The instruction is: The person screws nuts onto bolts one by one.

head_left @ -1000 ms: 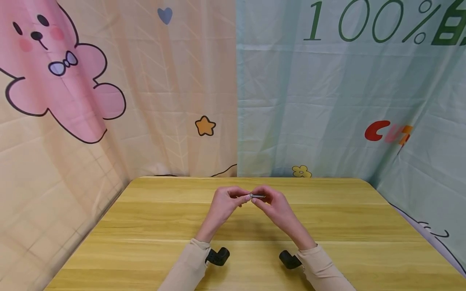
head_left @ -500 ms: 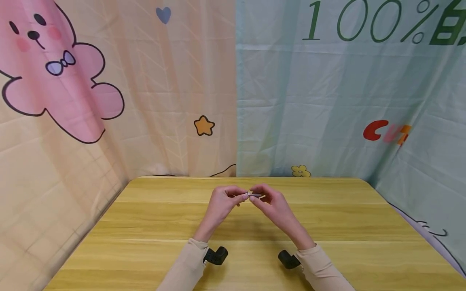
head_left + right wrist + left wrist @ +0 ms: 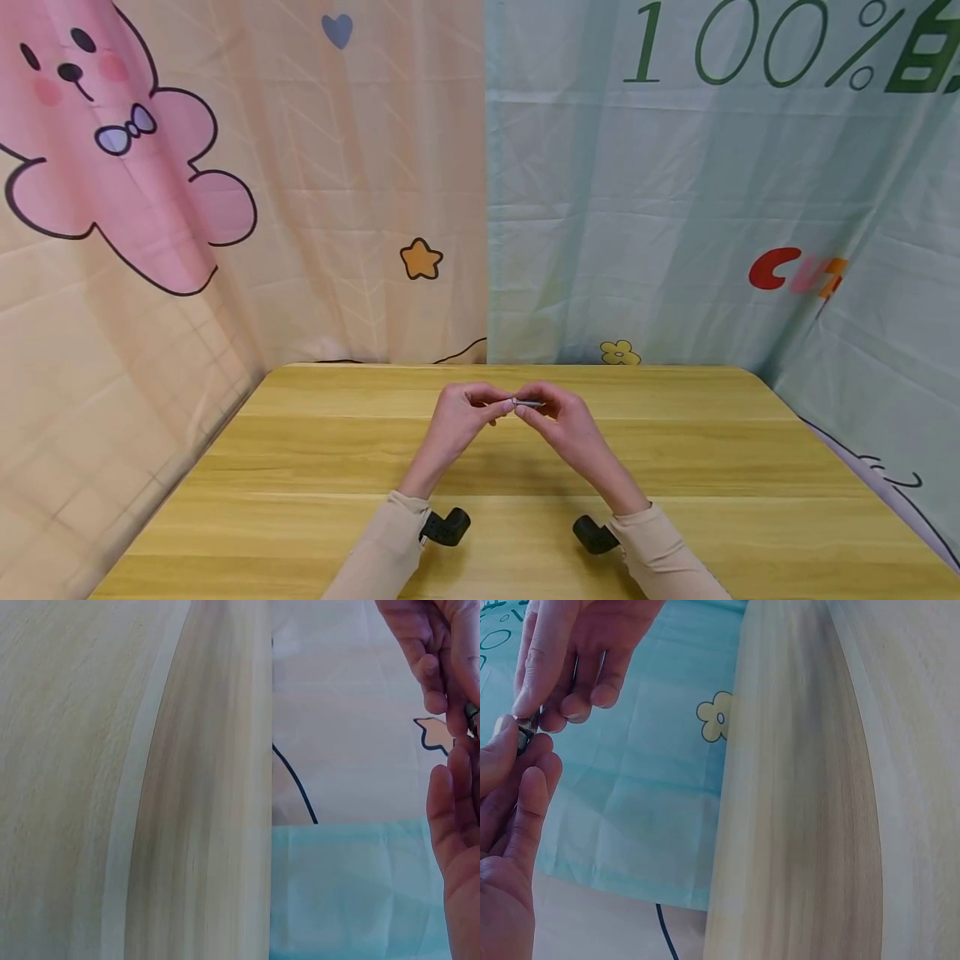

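A small, thin silver piece that looks like a metal bolt (image 3: 529, 404) is held level above the table, its wider end to the left. My left hand (image 3: 463, 414) pinches that wider end between thumb and index finger. From the other side, my right hand (image 3: 558, 418) pinches the piece near the same end, thumb below and index finger above. Up close in the left wrist view, the dark metal of the bolt (image 3: 526, 735) shows between both sets of fingertips. The right wrist view catches only a sliver of it at its edge. Fingers hide much of the piece.
Beneath the hands lies a wooden table (image 3: 337, 467) with a light grain. Printed curtains, one peach (image 3: 337, 167) and one pale blue-green (image 3: 637, 200), hang behind its far edge. Black wrist mounts (image 3: 446, 527) sit by the beige sleeves (image 3: 390, 542).
Both hands stay at almost the same place, pinching the bolt throughout. The right index finger lifts slightly, then comes back down, and the bolt shifts a little. The head view has drifted slightly.
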Demonstrator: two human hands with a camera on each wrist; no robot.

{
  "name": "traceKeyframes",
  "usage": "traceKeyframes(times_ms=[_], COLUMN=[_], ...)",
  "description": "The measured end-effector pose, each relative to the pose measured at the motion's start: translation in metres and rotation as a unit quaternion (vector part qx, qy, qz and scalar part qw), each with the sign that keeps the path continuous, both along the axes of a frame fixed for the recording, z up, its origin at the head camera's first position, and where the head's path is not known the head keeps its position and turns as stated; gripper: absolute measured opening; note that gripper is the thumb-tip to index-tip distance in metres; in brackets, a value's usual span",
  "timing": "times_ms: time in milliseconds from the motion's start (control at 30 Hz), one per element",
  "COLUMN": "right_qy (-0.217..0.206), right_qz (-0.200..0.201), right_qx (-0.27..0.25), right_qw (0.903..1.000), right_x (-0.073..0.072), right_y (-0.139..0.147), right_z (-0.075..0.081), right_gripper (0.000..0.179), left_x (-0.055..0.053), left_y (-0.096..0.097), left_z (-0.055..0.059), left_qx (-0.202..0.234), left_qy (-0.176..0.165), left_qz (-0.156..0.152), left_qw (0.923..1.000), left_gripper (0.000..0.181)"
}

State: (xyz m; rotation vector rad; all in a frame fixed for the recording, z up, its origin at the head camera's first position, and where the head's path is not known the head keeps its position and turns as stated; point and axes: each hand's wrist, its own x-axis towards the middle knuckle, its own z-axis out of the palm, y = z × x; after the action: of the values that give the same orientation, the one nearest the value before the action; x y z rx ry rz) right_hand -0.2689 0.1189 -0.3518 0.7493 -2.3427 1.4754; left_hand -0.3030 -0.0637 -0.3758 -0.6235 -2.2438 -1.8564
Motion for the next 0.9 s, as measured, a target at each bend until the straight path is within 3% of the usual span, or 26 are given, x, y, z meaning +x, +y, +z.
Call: traceKeyframes(times_ms=[433, 900], right_qy=[-0.002, -0.063], right_qz=[-0.013, -0.008], right_qx=[0.013, -0.023], right_qw=[0.9998, 0.9977], right_x=[0.000, -0.004], right_y=[0.001, 0.010], right_z=[-0.001, 0.001], right_gripper=[0.013, 0.017], left_x=[0.000, -0.004], left_y=[0.000, -0.003], left_z=[-0.001, -0.005], left_qx=[0.003, 0.008], left_qy=[0.009, -0.002], left_qz=[-0.015, 0.005], left_qw=[0.9998, 0.9999], left_gripper=[0.010, 0.009])
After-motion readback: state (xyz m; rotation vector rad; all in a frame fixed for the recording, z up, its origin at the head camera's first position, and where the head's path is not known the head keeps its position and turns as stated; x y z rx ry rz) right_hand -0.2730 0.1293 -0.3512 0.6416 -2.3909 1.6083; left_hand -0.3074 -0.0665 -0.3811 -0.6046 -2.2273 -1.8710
